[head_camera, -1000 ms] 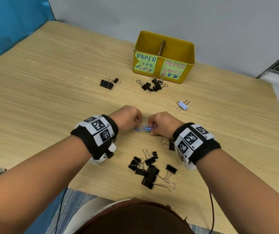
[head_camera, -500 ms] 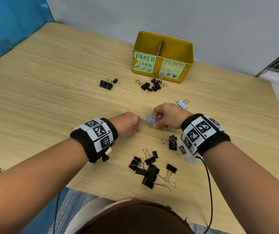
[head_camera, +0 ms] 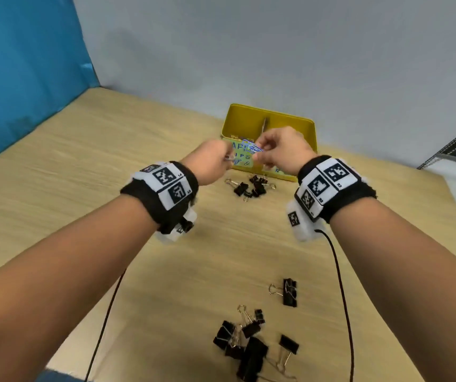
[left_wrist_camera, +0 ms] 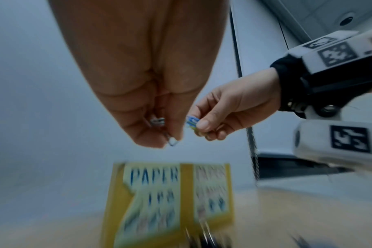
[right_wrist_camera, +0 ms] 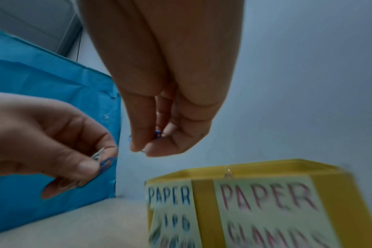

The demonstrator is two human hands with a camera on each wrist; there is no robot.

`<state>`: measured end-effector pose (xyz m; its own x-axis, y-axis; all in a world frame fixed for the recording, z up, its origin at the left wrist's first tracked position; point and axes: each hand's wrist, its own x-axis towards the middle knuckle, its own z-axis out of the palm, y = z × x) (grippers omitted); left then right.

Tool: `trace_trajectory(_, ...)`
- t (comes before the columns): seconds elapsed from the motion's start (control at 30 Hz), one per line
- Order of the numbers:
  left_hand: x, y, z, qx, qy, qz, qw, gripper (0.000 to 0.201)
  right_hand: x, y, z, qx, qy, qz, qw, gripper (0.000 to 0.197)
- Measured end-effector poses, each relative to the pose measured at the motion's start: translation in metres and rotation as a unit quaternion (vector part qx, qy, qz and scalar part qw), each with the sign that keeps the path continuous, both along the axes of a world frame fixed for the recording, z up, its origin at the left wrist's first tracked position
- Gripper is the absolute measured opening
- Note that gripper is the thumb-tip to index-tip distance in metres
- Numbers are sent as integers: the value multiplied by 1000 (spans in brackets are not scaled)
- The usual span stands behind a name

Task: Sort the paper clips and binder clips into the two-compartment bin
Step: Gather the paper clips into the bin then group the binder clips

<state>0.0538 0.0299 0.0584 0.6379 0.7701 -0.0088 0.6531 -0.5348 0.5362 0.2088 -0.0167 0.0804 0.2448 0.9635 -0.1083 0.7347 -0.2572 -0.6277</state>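
On the left, the left hand (head_camera: 209, 164) is lifted over the table (head_camera: 56, 188), and its fingertips (left_wrist_camera: 157, 134) pinch a silver and a blue paper clip (right_wrist_camera: 105, 163). I think the grip is so tight because the clips are thin and slip easily.

Just beside it, the right hand (head_camera: 282, 150) pinches a small bundle of blue paper clips (left_wrist_camera: 191, 121) between thumb and fingers. Both hands are in front of the yellow bin (head_camera: 298, 128), near the side labelled for paper clips, probably so that the clips fall into the left compartment (head_camera: 242, 125).

Further right and lower, a cluster of black binder clips (head_camera: 250, 186) lies close before the bin. A second heap (head_camera: 246, 346) lies near the person, and one single binder clip (head_camera: 288, 292) is a little apart from it. They wait, I guess, for the right compartment.
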Motion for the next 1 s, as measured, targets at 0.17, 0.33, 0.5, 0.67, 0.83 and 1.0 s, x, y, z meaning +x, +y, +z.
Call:
trace_trajectory(0.17, 47, 57, 24, 48, -25, 82, 995, 23, 7, 61, 20, 30, -84, -85, 992, 10)
trace_trajectory(0.33, 72, 85, 9, 35, -17, 83, 996, 23, 10, 91, 3, -4, -132, -93, 987, 28)
trace_trajectory(0.5, 71, 93, 4, 38, -3, 73, 997, 32, 17, 89, -3, -41, -126, -67, 989, 34)
trace_trajectory(0.67, 46, 40, 13, 92, -44, 34, 994, 23, 11, 47, 9, 2, -153, -45, 987, 34)
trace_trajectory(0.83, -29, -68, 0, -141, 141, -206, 958, 34, -24, -75, 20, -146, -177, 130, 965, 37)
trace_trajectory(1.0, -59, -151, -26, -220, 269, -259, 901, 86, -64, -176, -12, -376, -109, 231, 891, 74)
